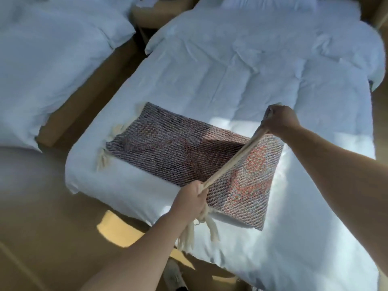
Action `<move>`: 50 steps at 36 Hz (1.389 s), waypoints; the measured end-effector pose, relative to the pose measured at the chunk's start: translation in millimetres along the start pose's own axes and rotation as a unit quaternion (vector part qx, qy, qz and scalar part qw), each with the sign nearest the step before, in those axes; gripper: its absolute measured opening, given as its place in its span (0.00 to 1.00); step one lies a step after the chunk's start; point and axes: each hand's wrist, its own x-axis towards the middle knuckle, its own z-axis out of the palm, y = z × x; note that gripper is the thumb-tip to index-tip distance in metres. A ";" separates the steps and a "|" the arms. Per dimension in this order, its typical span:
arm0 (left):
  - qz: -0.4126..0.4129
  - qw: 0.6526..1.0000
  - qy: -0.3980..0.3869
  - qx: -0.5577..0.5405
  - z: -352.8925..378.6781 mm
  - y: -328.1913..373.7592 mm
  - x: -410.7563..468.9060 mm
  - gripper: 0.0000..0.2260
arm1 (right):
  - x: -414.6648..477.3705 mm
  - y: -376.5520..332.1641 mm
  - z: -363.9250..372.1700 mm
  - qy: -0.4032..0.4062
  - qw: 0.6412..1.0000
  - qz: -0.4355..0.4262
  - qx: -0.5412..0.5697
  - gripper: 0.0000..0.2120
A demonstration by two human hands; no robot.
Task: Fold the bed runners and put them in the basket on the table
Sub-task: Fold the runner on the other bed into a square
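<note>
Our left hand (192,199) is clenched on the near corner of the bed runner (178,148), tassels (195,232) dangling below; our right hand (278,120) grips the far corner, stretching 1 edge taut above the bed (231,66). We judge uneven pulling could skew the fold. No basket shows.

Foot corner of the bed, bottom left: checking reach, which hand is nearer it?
Left. The left hand is beside that foot corner of the bed; the right hand is farther up the mattress.
</note>
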 end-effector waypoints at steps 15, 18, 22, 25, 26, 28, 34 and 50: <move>0.030 0.999 0.017 -0.017 -158.6 -97.9 37.7 0.11 | -0.1 -167.9 89.6 0.026 0.999 0.016 -0.018 0.06; 0.016 1.000 0.015 -0.011 -178.6 -111.4 52.8 0.13 | 8.0 -191.5 105.1 0.019 1.000 0.022 -0.010 0.06; 0.001 1.000 0.024 -0.008 -200.9 -128.7 75.3 0.14 | 24.4 -218.8 129.0 0.007 1.000 -0.001 -0.015 0.05; -0.016 0.999 0.031 -0.009 -217.4 -142.4 91.3 0.14 | 37.4 -240.8 148.8 -0.010 1.000 0.003 -0.016 0.11; -0.018 0.999 0.035 -0.010 -222.5 -148.3 98.2 0.14 | 42.8 -248.3 156.2 -0.015 1.000 0.006 -0.013 0.13; -0.024 0.999 0.041 -0.011 -232.1 -160.0 111.7 0.15 | 53.2 -263.0 170.9 -0.024 1.000 0.005 -0.017 0.13; -0.055 0.998 0.029 -0.028 -266.2 -202.3 156.5 0.13 | 79.9 -313.2 228.0 -0.048 0.997 -0.011 -0.051 0.17; -0.074 0.995 -0.065 -0.016 -344.8 -340.0 295.6 0.08 | 161.6 -380.4 419.8 -0.070 0.990 0.044 -0.119 0.13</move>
